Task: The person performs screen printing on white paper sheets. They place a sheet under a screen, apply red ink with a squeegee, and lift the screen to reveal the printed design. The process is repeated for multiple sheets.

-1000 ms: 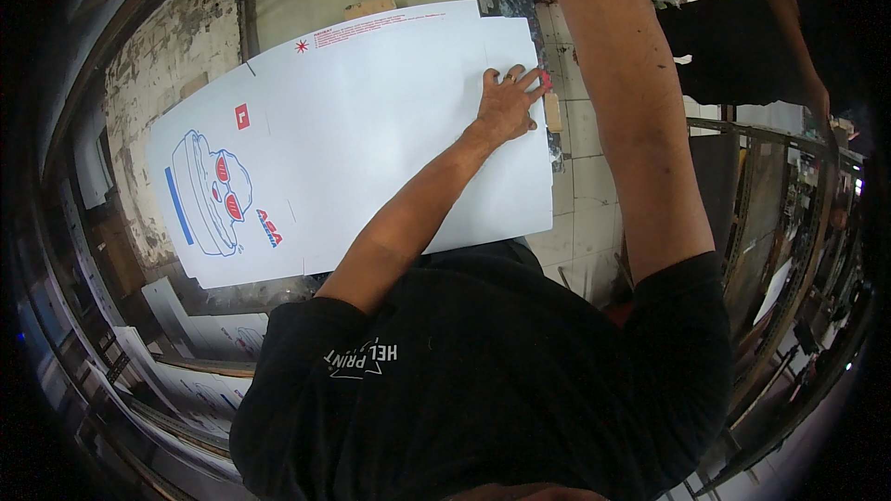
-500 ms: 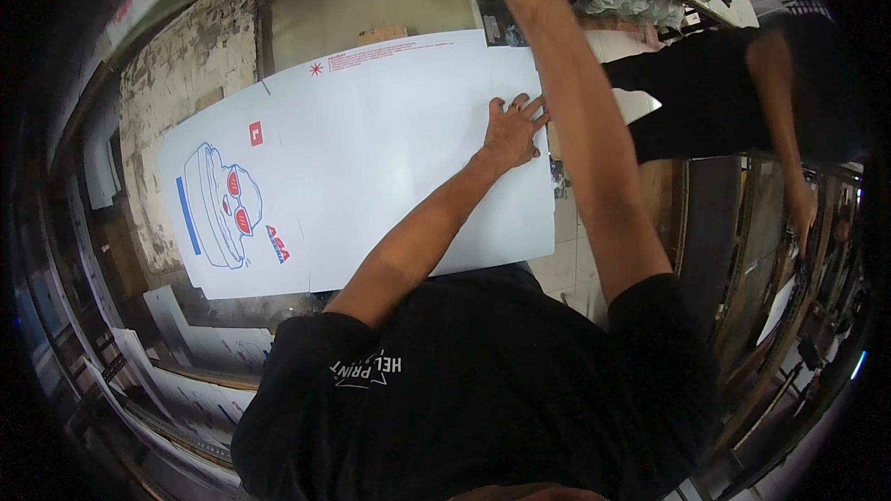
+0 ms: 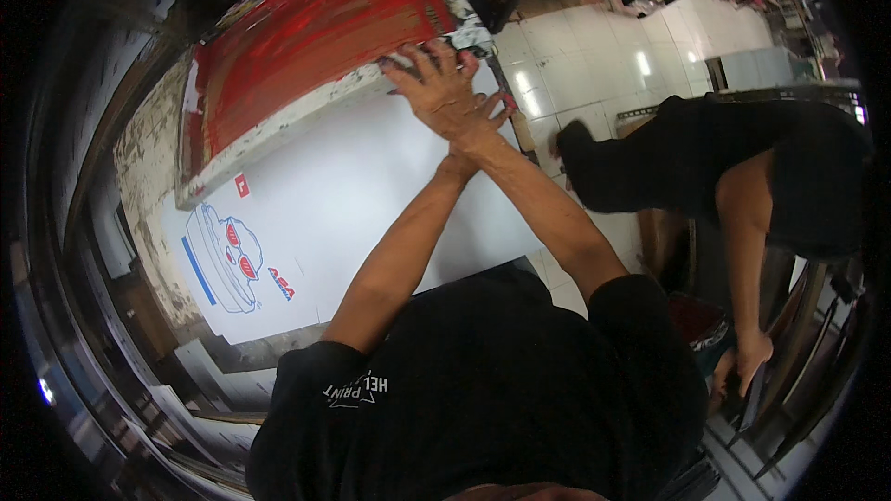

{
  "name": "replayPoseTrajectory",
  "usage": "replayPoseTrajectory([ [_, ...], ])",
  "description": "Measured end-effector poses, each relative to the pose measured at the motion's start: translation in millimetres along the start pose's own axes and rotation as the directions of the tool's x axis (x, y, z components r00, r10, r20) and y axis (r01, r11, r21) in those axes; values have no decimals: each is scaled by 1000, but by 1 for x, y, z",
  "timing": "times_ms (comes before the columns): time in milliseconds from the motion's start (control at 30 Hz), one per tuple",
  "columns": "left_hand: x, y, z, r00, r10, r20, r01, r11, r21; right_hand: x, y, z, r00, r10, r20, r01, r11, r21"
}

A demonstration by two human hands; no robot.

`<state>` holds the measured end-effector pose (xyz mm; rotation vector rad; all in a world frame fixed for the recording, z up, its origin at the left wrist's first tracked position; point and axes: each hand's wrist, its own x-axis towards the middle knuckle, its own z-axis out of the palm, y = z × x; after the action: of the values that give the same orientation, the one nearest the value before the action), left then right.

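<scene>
A white printed sheet (image 3: 371,213) lies on the table, with a blue line drawing and red marks at its left end. Over its far part rests a screen-printing frame (image 3: 278,153), its mesh coated with red ink. My right hand (image 3: 432,88) is open, fingers spread on the frame's near bar by its right corner. My right forearm crosses above my left. Partly covered by the right wrist, my left hand (image 3: 492,111) touches the sheet's right edge; its visible fingers are stretched out, with red on the tips.
To the right, a person in black (image 3: 705,167) bends with one arm hanging down. Pale floor tiles (image 3: 594,65) show between us. Several white boards (image 3: 223,380) are stacked low at the left. A worn, paint-flaked board (image 3: 144,186) shows beside the sheet's left end.
The red-inked frame has come down over the sheet's far part. My right hand has moved from the far edge onto its near bar. The other person has bent lower.
</scene>
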<state>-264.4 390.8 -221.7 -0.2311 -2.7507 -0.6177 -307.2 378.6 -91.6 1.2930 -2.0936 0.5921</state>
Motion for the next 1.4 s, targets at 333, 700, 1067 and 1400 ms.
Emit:
replayPoseTrajectory([
  [333, 14, 13, -30, 937, -140, 321, 110, 988, 109, -41, -3, 19, 995, 49, 82, -52, 998, 34],
  [700, 2, 7, -26, 959, -202, 196, 199, 979, 38, -35, 32, -54, 953, 293, 75, -296, 848, 440],
  [1067, 29, 36, -52, 881, -301, 366, 271, 953, 132, -217, 166, -26, 467, 414, 781, -865, 30, 501],
  [1400, 34, 43, -55, 846, -364, 389, 322, 931, 172, -220, 180, -36, 446, 483, 754, -883, 102, 457],
])
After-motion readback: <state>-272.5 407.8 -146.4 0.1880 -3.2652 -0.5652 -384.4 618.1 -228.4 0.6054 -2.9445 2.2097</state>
